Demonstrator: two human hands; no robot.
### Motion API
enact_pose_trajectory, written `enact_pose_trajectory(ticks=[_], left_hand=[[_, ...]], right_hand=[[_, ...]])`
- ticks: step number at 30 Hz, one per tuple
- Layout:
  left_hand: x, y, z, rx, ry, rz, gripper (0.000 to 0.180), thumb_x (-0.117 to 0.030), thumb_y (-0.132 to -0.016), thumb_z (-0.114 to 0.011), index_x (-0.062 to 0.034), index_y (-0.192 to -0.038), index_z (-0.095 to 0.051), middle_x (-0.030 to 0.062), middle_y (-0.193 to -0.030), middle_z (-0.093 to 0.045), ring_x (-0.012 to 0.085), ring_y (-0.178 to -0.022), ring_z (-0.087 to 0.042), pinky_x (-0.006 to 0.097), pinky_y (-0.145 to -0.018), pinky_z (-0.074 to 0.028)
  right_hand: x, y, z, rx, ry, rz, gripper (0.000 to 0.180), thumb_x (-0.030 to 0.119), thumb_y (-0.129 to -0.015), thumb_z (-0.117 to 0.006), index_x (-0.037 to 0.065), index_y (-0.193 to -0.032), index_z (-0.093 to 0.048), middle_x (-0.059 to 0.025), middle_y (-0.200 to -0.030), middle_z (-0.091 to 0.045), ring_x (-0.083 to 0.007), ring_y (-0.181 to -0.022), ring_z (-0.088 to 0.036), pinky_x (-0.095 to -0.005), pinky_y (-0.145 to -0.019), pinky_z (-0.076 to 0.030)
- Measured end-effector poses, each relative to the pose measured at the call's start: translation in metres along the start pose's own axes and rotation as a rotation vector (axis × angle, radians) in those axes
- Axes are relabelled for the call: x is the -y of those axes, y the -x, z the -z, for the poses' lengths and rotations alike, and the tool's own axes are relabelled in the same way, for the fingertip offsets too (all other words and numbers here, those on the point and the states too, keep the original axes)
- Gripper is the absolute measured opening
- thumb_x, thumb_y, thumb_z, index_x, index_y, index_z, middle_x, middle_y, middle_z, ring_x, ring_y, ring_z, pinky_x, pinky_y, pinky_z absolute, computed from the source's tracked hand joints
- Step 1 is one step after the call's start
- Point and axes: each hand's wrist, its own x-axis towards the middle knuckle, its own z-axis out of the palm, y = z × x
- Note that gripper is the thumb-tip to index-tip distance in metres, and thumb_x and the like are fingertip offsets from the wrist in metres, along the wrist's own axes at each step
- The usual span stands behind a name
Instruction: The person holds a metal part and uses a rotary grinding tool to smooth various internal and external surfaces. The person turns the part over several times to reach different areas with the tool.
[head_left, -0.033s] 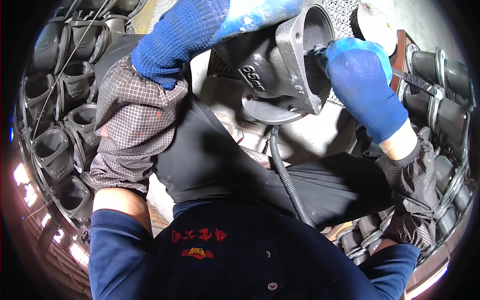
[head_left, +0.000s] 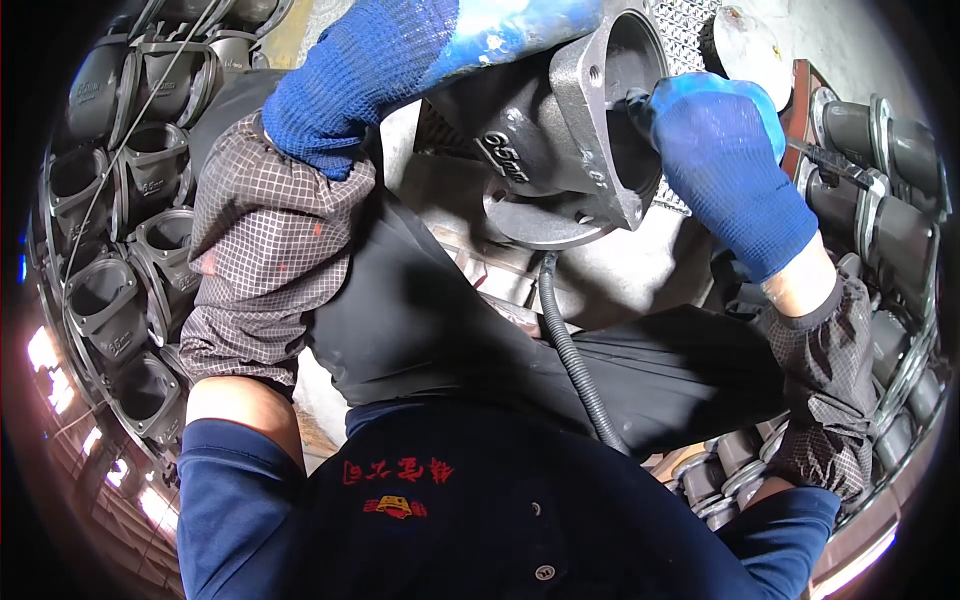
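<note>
A grey cast-metal pipe fitting [head_left: 515, 130] with flanged ends lies tilted before me, its round opening facing right. Over its upper side rests my left hand [head_left: 510, 30] in a blue coated glove, gripping the casting; the fingertips are cut off or hidden at the top edge. My right hand [head_left: 715, 125], also gloved in blue, is closed around a dark flat metal bar [head_left: 835, 162] that looks like a file. One end of the bar sticks out to the right of the fist, and the other reaches into the fitting's opening.
Rows of similar fittings [head_left: 105, 290] are stacked at the left, with more fittings [head_left: 895, 235] at the right. A ribbed grey hose [head_left: 570, 350] runs from below the casting to my lap. Behind the right hand stands a pale round object [head_left: 750, 50].
My right hand and the bar have shifted very slightly at the opening. The fitting and my left hand stay where they were.
</note>
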Motion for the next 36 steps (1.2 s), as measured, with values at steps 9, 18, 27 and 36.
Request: enact_pose_trajectory(ticks=[9, 18, 27, 36], left_hand=[[-0.006, -0.017, -0.001, 0.042, 0.035, 0.029, 0.033, -0.021, -0.086, -0.06, -0.0025, -0.113, -0.059, 0.0135, -0.096, -0.065, 0.0234, -0.078, -0.065, 0.029, -0.067, -0.053], [-0.006, -0.021, -0.006, -0.019, 0.166, 0.059, 0.034, -0.022, -0.086, -0.059, -0.0016, -0.114, -0.058, 0.0125, -0.1, -0.063, 0.0216, -0.087, -0.062, 0.029, -0.076, -0.051], [-0.01, -0.02, -0.002, -0.009, 0.466, 0.314, 0.032, -0.018, -0.085, -0.06, -0.0032, -0.114, -0.058, 0.0136, -0.105, -0.062, 0.0232, -0.094, -0.06, 0.03, -0.082, -0.048], [-0.014, -0.018, 0.012, -0.025, 0.139, 0.077, 0.028, -0.014, -0.082, -0.062, -0.0027, -0.107, -0.059, 0.0134, -0.102, -0.06, 0.0269, -0.095, -0.059, 0.032, -0.083, -0.047]], right_hand=[[-0.02, -0.007, 0.004, 0.07, -0.116, 0.057, 0.01, 0.006, -0.073, -0.062, 0.002, -0.082, -0.063, -0.0141, -0.066, -0.063, -0.0244, -0.062, -0.066, -0.0345, -0.055, -0.053], [-0.017, -0.011, 0.005, 0.272, -0.037, -0.016, 0.015, 0.008, -0.075, -0.064, 0.005, -0.089, -0.064, -0.0137, -0.074, -0.066, -0.0231, -0.068, -0.067, -0.0336, -0.059, -0.054], [-0.02, -0.008, 0.006, 0.091, -0.045, 0.016, 0.008, 0.009, -0.074, -0.063, 0.006, -0.081, -0.064, -0.0113, -0.071, -0.065, -0.0223, -0.065, -0.066, -0.0343, -0.055, -0.053], [-0.02, -0.013, 0.007, 0.062, -0.131, 0.089, 0.01, 0.006, -0.074, -0.06, 0.007, -0.082, -0.065, -0.0093, -0.075, -0.064, -0.0237, -0.069, -0.066, -0.0363, -0.06, -0.052]])
